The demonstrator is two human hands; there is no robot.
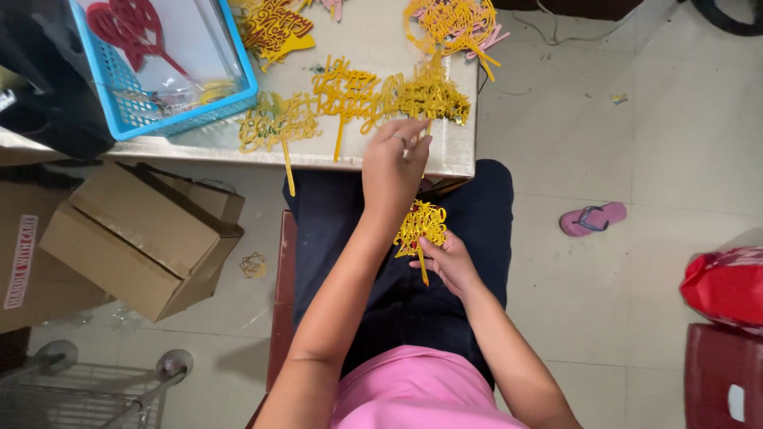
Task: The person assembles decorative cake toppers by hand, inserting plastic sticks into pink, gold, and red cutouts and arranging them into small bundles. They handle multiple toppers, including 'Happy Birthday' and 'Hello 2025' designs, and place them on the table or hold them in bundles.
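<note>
My left hand (393, 163) reaches to the front edge of the table (457, 155). Its fingertips pinch the stick of a gold glitter cut-out topper (433, 97) that lies there. My right hand (451, 262) is over my lap and holds a yellow cut-out topper (421, 226) by its stick, just below my left wrist. Several more yellow toppers lie along the table edge, among them one in script lettering (346, 89) and one with its stick hanging over the edge (274, 127). A further pile of yellow and pink toppers (453, 24) sits at the back.
A blue plastic basket (183, 119) holding a red topper (127, 28) stands at the table's left. Cardboard boxes (135, 238) sit on the floor to the left, with a wire rack (87, 389) below them. To the right are a pink slipper (592, 218), a red bag (727, 286) and a red stool (723, 381).
</note>
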